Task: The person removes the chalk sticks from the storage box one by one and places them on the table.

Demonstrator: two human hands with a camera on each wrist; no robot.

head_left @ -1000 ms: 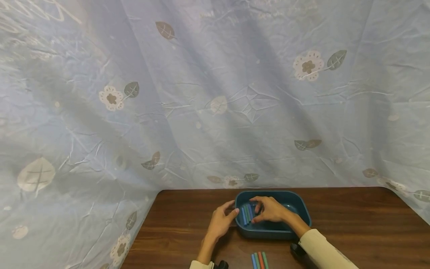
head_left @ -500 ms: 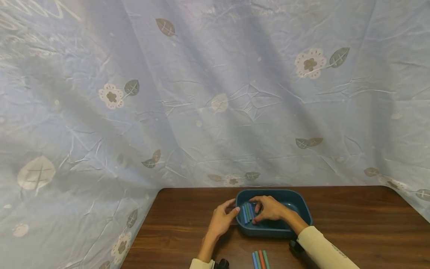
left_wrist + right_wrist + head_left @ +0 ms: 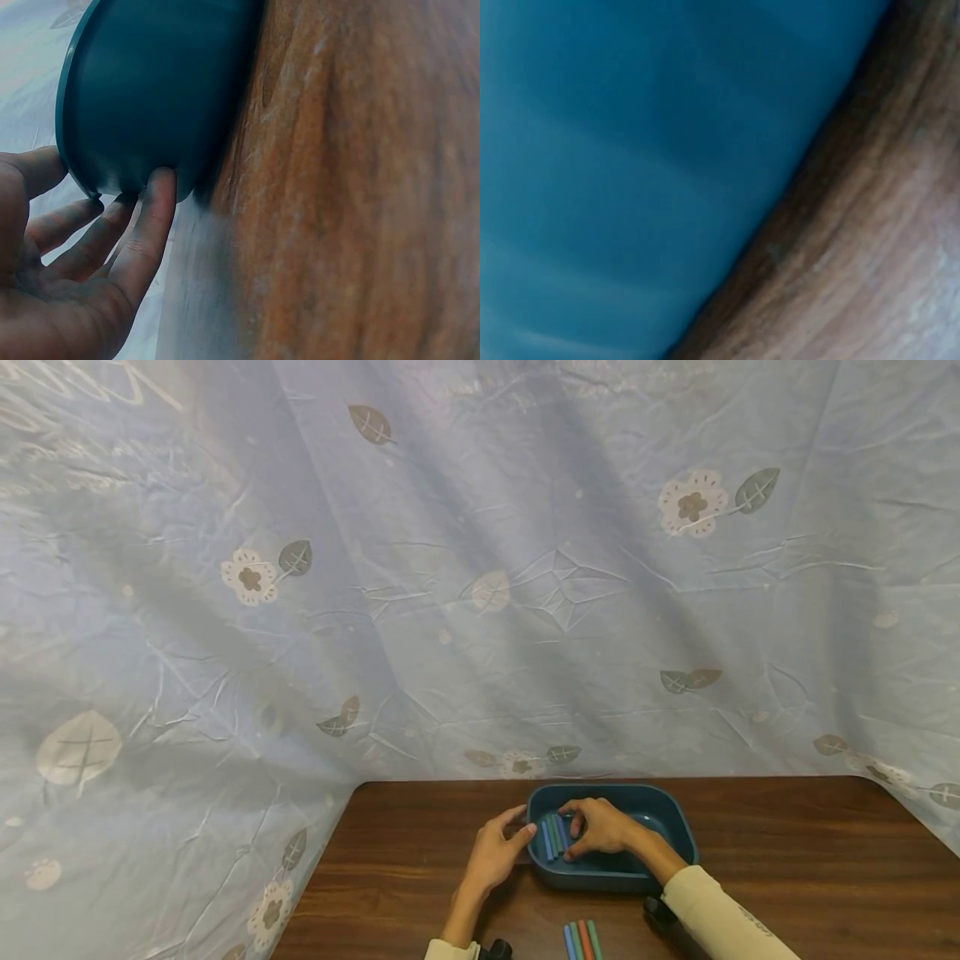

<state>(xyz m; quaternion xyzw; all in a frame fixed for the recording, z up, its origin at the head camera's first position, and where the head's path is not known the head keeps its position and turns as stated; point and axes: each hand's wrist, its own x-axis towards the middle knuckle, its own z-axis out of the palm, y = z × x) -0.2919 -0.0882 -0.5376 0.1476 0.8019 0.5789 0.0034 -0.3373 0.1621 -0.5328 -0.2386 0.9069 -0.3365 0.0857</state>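
A dark blue-green plastic box (image 3: pixel 600 882) stands on the wooden table. My left hand (image 3: pixel 491 856) holds its left end, thumb at the rim and fingers against the outer wall; the left wrist view shows these fingers (image 3: pixel 142 240) spread along the box wall (image 3: pixel 157 90). Inside the box, blue and green chalk sticks (image 3: pixel 551 839) lie side by side at the left end. My right hand (image 3: pixel 607 827) reaches in from the right, thumb and fingers pinching the ends of the rightmost blue chalk stick (image 3: pixel 562 833). Only the blurred box wall (image 3: pixel 630 187) and table fill the right wrist view.
Several blue, green and red chalk sticks (image 3: pixel 582 939) lie in a row on the table (image 3: pixel 405 835) in front of the box. A pale patterned curtain (image 3: pixel 450 693) hangs behind the table and along its left side.
My right thumb and fingers shift very slightly at the row of chalk sticks in the box. My left hand stays at the box's left end.
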